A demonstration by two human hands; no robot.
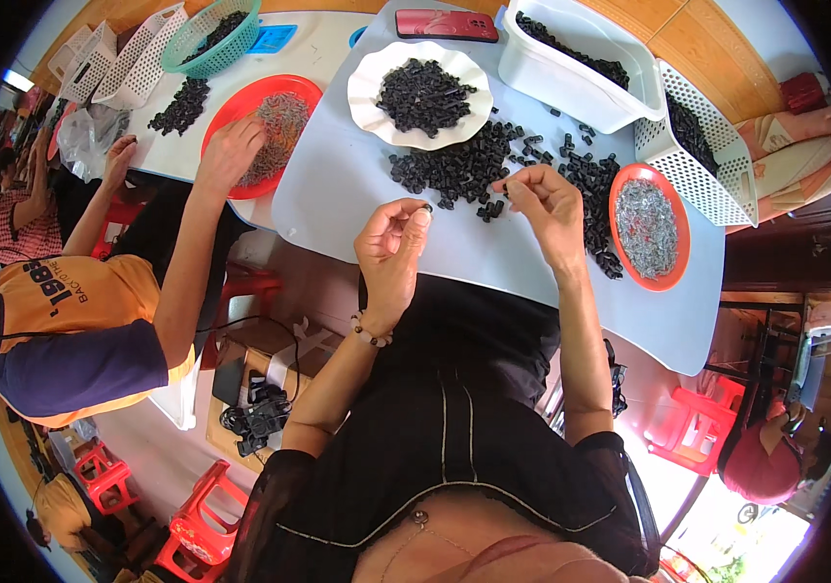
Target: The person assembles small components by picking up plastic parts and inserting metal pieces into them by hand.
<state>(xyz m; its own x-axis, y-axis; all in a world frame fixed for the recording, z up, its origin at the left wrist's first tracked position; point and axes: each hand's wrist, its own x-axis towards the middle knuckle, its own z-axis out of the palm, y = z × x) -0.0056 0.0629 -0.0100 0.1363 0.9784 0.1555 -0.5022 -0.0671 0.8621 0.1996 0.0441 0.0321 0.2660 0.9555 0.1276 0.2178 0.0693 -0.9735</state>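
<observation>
My left hand (392, 255), a beaded bracelet at its wrist, pinches a small black plastic piece (427, 207) between thumb and forefinger, above the near table edge. My right hand (546, 216) is closed in a pinch just over the right side of a loose heap of black plastic pieces (459, 167). Whatever lies between its fingertips is too small to make out. Beyond the heap sits a white scalloped plate (365, 102) piled with the same black pieces. Right of my right hand, an orange-red dish (620, 216) contains many small shiny metal parts.
A white tub (581, 92) and a white perforated basket (722, 189) hold black pieces at the far right. A red phone (447, 25) lies at the back. On the left, a co-worker's hand (233, 151) reaches over a red dish (311, 89) of metal parts.
</observation>
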